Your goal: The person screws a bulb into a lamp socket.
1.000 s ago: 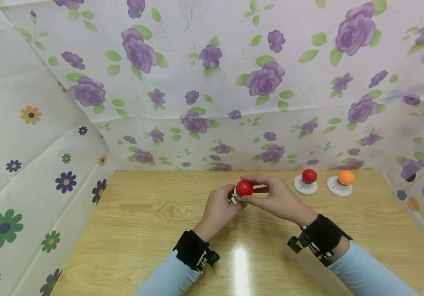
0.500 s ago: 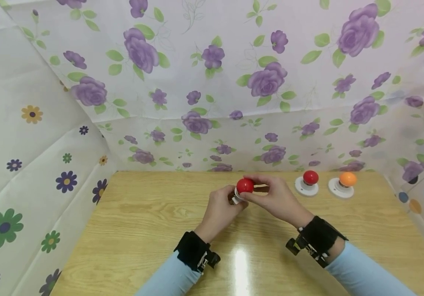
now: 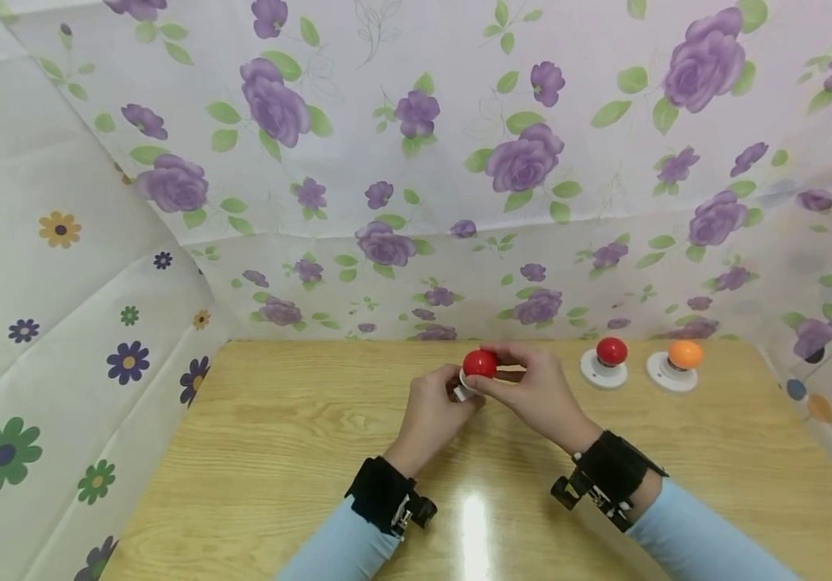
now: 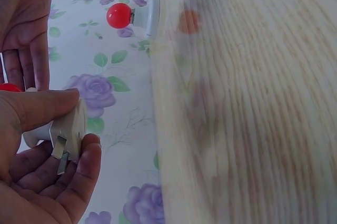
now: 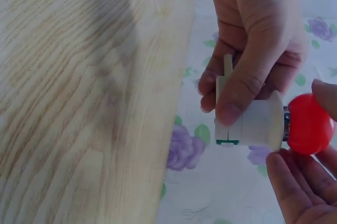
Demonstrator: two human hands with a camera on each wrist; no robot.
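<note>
Red bulb stays above the table while my right hand, pinching it, has swung slightly inward at the wrist. The bulb's base sits in the white plug-in socket my left hand grips; 2 round sockets, to the right, hold another red bulb and an orange bulb.

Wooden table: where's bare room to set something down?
Widest: the left of the table, between daisy cloth and left grip. Also between the right sleeve and the standing red bulb and orange bulb. Crowded: back right, by those bulbs; back middle, around the held red bulb and right grip.
</note>
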